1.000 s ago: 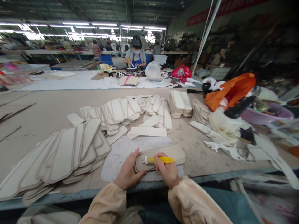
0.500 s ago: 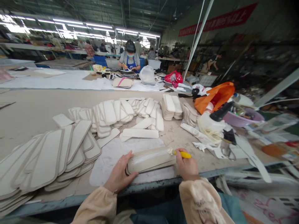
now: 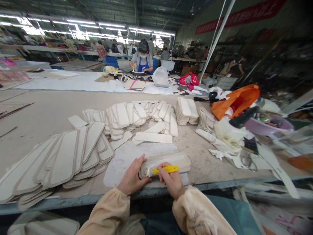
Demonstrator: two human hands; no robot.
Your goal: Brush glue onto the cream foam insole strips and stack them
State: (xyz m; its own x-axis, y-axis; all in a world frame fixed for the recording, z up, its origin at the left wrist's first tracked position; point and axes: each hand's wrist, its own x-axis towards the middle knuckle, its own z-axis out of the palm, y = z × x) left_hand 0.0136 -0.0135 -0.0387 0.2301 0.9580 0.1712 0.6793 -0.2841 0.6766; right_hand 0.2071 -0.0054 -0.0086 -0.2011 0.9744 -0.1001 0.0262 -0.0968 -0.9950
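A brush (image 3: pixel 172 169) with a yellow handle is pinched in my right hand (image 3: pixel 173 181). Its pale, coated bristles touch the left end of a long beige panel with rounded corners (image 3: pixel 179 160). Around that same end, my left hand (image 3: pixel 132 177) grips the panel, thumb at the near edge and fingers at the far one. A wet-looking sheen runs along the panel's top. Under it lies a white sheet (image 3: pixel 117 166) on the table. Whether the panel is one piece or several layers, I cannot tell.
Fanned stacks of beige panels (image 3: pixel 65 156) lie left, with smaller piles (image 3: pixel 122 116) behind. Two loose strips (image 3: pixel 154 137) rest beyond the sheet. Right are an orange bag (image 3: pixel 236 101), a purple basin (image 3: pixel 269 125) and scissors (image 3: pixel 248 161). A co-worker (image 3: pixel 142 60) works across the table.
My right hand has swept the brush leftward along the panel, from its right end to its left end beside my left hand. My left hand keeps its grip. The camera view has shifted slightly.
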